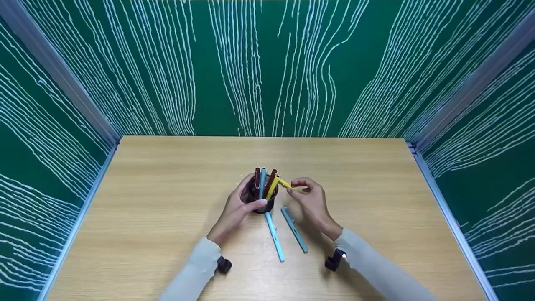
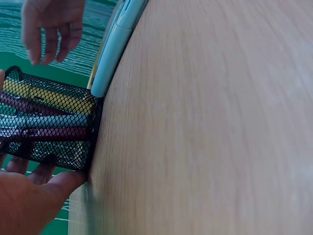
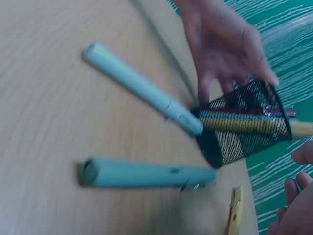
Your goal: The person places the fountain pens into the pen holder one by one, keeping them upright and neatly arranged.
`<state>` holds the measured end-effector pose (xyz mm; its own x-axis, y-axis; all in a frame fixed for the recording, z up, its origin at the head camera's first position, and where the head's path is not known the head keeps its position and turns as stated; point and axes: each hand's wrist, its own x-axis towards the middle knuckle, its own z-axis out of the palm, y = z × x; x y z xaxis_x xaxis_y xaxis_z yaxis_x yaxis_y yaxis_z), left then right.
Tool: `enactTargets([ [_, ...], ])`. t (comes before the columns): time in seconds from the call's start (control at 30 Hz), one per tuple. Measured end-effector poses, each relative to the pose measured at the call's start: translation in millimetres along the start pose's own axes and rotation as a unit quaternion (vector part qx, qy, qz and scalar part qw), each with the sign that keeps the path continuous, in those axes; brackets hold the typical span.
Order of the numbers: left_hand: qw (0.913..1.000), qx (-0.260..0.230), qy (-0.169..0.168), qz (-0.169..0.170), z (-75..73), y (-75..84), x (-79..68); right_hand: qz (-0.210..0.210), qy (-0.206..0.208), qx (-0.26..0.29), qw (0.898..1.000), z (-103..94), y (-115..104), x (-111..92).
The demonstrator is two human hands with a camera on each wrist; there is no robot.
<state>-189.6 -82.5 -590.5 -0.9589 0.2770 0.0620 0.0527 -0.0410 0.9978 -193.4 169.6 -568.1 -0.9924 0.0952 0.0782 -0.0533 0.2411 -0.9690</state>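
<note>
The left hand (image 1: 236, 207) curls round a black mesh cup (image 3: 259, 147) of pens (image 1: 262, 184); the right hand (image 1: 311, 202), fingers loosely bent and seemingly empty, is near it; on the worktop (image 1: 167, 209) lie a yellow pen (image 3: 234, 213), a light-blue pen (image 1: 274, 236) and a teal pen (image 1: 294, 230)

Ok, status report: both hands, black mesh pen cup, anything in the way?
Left hand gripping black mesh pen cup; maroon, blue and yellow pens inside. Right hand holding nothing, near cup. Slim light-blue pen lying by cup's base, possibly in way.
</note>
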Motion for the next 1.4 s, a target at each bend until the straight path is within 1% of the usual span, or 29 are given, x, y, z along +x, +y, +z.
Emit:
enactTargets([
  [0.17,0.9999,-0.010,0.002,0.006,-1.1,-0.3,1.8,0.010,0.000,-0.020,1.000,-3.5,12.1,4.9],
  [0.27,0.9999,-0.009,0.007,-0.002,-0.8,-0.3,1.6,0.018,-0.004,-0.033,0.999,-5.3,18.6,6.8],
  [0.33,0.9999,-0.004,0.007,-0.007,-0.5,-0.3,0.6,0.015,-0.007,-0.044,0.999,-6.5,23.4,8.5],
  [0.5,0.9999,-0.008,-0.001,-0.012,1.0,-0.2,-0.8,-0.008,-0.008,-0.084,0.996,-8.8,37.3,14.2],
  [0.6,0.9998,-0.005,0.004,-0.018,0.8,1.1,-2.0,-0.027,-0.011,-0.112,0.993,-7.4,42.5,19.2],
  [0.73,0.9996,0.001,0.013,-0.026,-1.0,1.5,-3.0,-0.044,-0.031,-0.142,0.988,-3.4,45.5,25.1],
  [0.83,0.9996,0.005,0.012,-0.025,-1.1,1.2,-2.7,-0.055,-0.049,-0.166,0.983,-1.2,46.4,28.5],
  [0.97,0.9997,0.008,0.011,-0.021,0.2,0.9,-2.8,-0.069,-0.060,-0.193,0.977,1.4,48.6,33.3],
  [1.03,0.9997,0.008,0.012,-0.019,0.4,0.0,-2.5,-0.073,-0.062,-0.202,0.975,3.0,50.5,35.8],
  [1.17,0.9999,-0.009,0.006,-0.006,1.8,-0.9,-0.6,-0.097,-0.059,-0.223,0.968,5.5,54.7,41.4],
  [1.27,0.9998,-0.018,0.002,0.001,2.2,-0.1,-0.5,-0.105,-0.055,-0.231,0.966,8.1,57.1,44.9],
  [1.4,0.9999,-0.011,0.004,-0.005,1.5,1.6,-2.0,-0.092,-0.047,-0.237,0.966,13.1,56.7,47.5],
])
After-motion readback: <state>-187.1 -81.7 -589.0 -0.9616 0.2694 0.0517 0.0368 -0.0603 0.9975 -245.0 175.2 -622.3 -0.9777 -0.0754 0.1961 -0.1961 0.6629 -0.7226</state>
